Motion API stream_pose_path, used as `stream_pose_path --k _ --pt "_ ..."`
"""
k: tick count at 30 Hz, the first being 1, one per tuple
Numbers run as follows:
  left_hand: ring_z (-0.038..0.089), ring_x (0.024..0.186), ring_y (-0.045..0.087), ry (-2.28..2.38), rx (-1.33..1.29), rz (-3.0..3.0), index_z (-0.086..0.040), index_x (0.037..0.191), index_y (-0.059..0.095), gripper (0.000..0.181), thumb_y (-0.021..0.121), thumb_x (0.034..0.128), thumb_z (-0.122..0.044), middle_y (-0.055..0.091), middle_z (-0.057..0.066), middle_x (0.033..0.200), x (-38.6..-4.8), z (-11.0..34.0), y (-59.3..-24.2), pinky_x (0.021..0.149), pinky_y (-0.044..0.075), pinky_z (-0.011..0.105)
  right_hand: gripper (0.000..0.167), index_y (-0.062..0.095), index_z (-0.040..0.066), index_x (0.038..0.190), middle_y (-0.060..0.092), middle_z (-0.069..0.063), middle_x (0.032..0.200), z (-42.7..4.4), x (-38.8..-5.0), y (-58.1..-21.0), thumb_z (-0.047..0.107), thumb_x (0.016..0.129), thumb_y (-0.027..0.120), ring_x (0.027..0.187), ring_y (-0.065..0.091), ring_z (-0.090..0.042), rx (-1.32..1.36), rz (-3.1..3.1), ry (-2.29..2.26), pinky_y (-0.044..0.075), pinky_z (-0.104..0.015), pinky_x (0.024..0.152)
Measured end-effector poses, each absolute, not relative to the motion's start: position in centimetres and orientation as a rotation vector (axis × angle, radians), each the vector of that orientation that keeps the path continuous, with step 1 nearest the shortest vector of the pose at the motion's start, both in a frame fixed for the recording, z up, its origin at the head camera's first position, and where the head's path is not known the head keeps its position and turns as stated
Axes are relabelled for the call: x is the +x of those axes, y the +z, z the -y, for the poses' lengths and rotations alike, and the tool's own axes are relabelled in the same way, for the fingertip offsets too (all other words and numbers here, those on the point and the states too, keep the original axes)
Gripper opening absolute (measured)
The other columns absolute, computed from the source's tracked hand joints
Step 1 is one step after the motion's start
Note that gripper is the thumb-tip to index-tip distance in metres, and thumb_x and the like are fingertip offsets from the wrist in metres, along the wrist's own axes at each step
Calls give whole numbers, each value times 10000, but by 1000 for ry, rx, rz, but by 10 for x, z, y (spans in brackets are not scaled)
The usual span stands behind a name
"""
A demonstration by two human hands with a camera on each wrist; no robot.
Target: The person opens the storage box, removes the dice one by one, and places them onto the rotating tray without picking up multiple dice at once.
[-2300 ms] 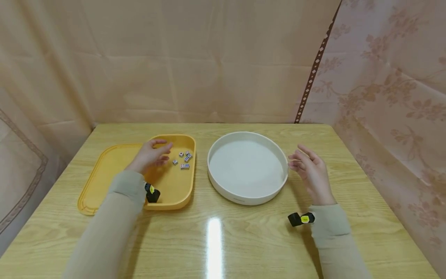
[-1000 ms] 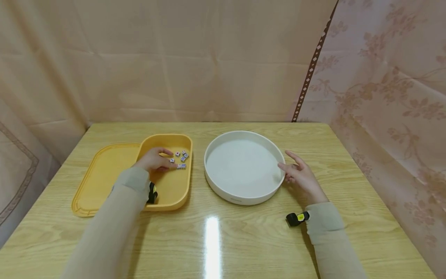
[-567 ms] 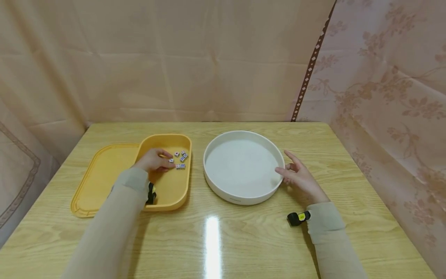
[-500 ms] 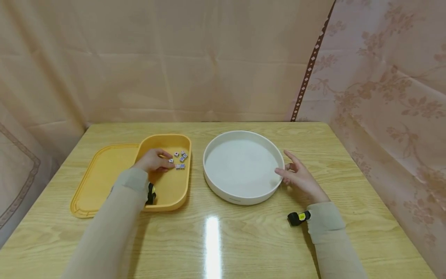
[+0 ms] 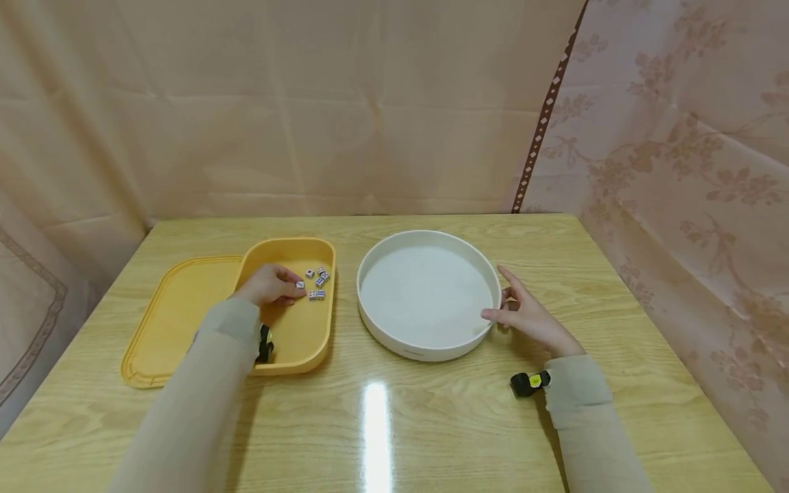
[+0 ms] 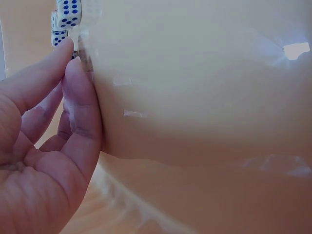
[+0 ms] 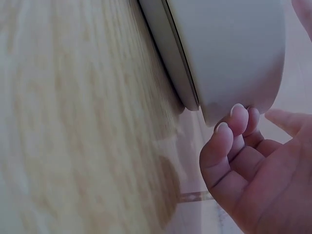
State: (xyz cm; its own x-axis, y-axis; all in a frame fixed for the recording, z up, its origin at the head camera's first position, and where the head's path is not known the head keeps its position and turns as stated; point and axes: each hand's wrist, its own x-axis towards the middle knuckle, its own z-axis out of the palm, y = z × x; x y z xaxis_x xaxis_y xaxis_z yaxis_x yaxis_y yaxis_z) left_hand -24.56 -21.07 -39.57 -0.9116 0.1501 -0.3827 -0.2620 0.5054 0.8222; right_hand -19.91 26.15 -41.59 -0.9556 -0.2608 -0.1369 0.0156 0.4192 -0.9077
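Observation:
My left hand [image 5: 271,284] reaches into the yellow rectangular box [image 5: 302,356] in the head view. Thumb and fingertips pinch one white die [image 5: 300,284], mostly hidden by the fingers in the left wrist view. More dice [image 5: 316,295] with blue and red pips lie just beyond, on the box floor; two sit side by side. At the round white tray [image 5: 425,291], my right hand [image 5: 527,315] holds the right side, thumb over the rim and curled fingers against the outer wall. That wall [image 7: 234,58] fills the top of the right wrist view.
A yellow lid [image 5: 179,315] lies flat at the left, against the box. Both containers rest on a wood-grain table [image 5: 308,438] with a bright light reflection near the front. Curtains hang behind and at the sides.
My left hand has lowered into the box and taken a die between its fingertips. My right hand has come in to the tray, its thumb now over the rim. The view has shifted slightly.

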Motion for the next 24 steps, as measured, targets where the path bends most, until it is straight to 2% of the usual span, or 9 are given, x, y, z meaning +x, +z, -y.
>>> stream_pose_path --k 8,14,21,24 --pt "-10 620 588 1408 -74 -2340 154 1168 555 322 664 931 -35 591 -34 835 -247 211 -399 627 541 152 1045 -6 206 1601 420 -173 1068 -265 -199 -416 185 886 756 744 552 -153 -285 -2402 -1514 513 -270 633" --pt "0 611 587 1403 -84 -2346 143 1178 560 350 682 926 -67 607 5 878 -246 212 -399 620 543 161 1060 4 246 1602 432 -200 1100 -266 -199 -419 200 872 772 777 523 -175 -300 -2396 -1459 492 -255 653" --pt "42 599 617 1509 -7 -2275 87 1019 621 307 778 856 -121 634 2 787 -249 220 -405 599 553 184 1076 -9 250 1602 449 -212 1118 -266 -198 -421 225 869 778 801 519 -201 -294 -2414 -1431 488 -254 662" --pt "33 609 618 1499 -24 -2288 101 1087 613 324 750 877 -104 639 -13 824 -249 218 -404 613 557 183 1075 -10 250 1602 454 -214 1120 -267 -198 -421 229 869 777 809 519 -209 -290 -2421 -1422 488 -255 665"
